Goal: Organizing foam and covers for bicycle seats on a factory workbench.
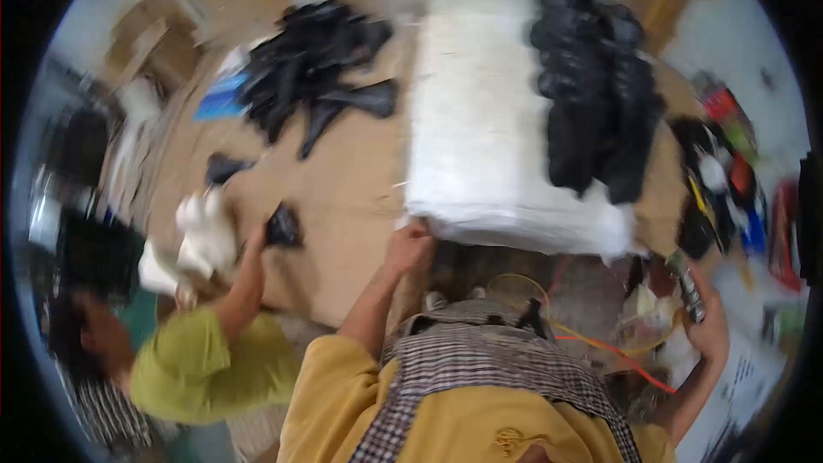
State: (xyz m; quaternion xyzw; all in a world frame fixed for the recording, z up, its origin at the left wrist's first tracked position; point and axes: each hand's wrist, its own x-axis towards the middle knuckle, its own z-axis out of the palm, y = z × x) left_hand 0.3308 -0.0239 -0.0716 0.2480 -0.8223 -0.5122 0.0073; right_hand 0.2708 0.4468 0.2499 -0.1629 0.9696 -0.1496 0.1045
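My left hand [412, 245] is closed at the near left corner of a long white-covered pad [480, 103]. What its fingers hold, if anything, is hidden. At the right, my right hand [710, 321] is wrapped round a grey-green cylindrical tool [688, 289], which points up and away past the pad's near right corner. Two rows of black stacked pieces [591, 94], puffy at the far end and flat at the near end, lie on the pad's right side. Motion blurs their details.
Left of the pad, a loose pile of black pieces [313, 60] lies on the brown table [343, 189]. A co-worker in a yellow-green shirt [201, 369] handles a small black piece [284, 226] beside white forms [206, 231]. A yellow hose [591, 341] hangs below. Mixed tools [729, 180] clutter the right.
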